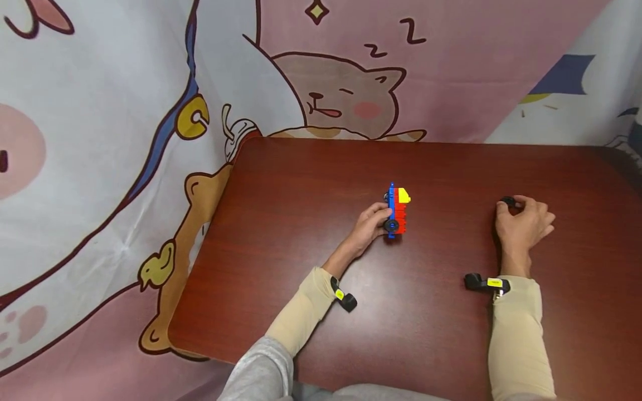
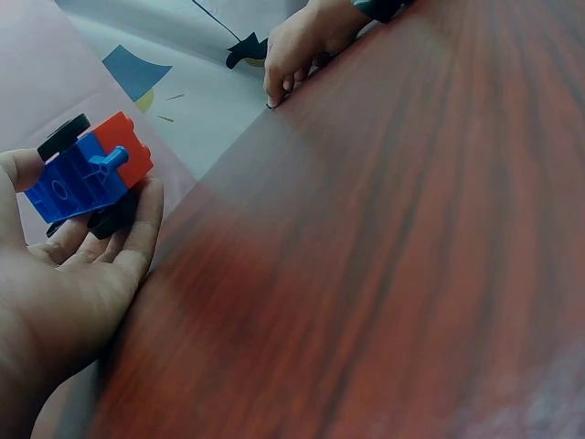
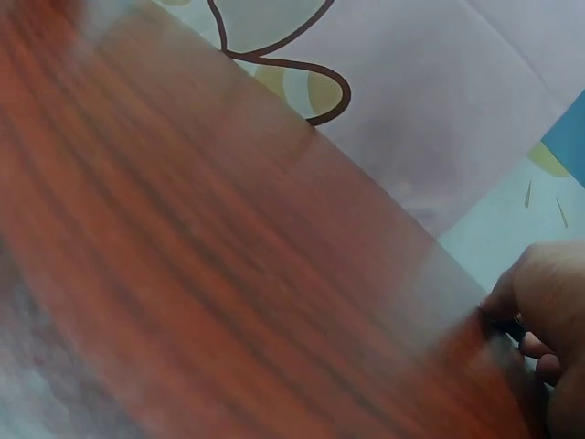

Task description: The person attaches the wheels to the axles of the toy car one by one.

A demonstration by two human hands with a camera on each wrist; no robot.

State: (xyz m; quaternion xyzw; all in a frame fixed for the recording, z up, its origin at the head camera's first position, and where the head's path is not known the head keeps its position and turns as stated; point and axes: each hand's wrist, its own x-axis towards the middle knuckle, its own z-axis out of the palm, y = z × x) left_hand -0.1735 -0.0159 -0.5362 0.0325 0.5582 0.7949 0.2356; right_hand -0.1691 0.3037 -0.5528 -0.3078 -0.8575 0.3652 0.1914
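A toy car (image 1: 396,211) of blue, red and yellow building blocks is tipped on its side in my left hand (image 1: 370,227), near the middle of the table. In the left wrist view the thumb and fingers grip the car (image 2: 87,178) by its blue base and black wheels, with a wheel (image 2: 64,134) showing at the top. Well to the right, my right hand (image 1: 523,223) pinches a small black wheel (image 1: 509,201) between thumb and fingers, close to the tabletop. In the right wrist view that hand (image 3: 548,311) mostly hides the dark piece.
The dark red-brown wooden table (image 1: 301,178) has rounded corners. Its far and left edges meet a cartoon-printed cloth (image 1: 341,94). Each forearm wears a black strap-on camera, one on the left wrist (image 1: 343,295) and one on the right (image 1: 486,282).
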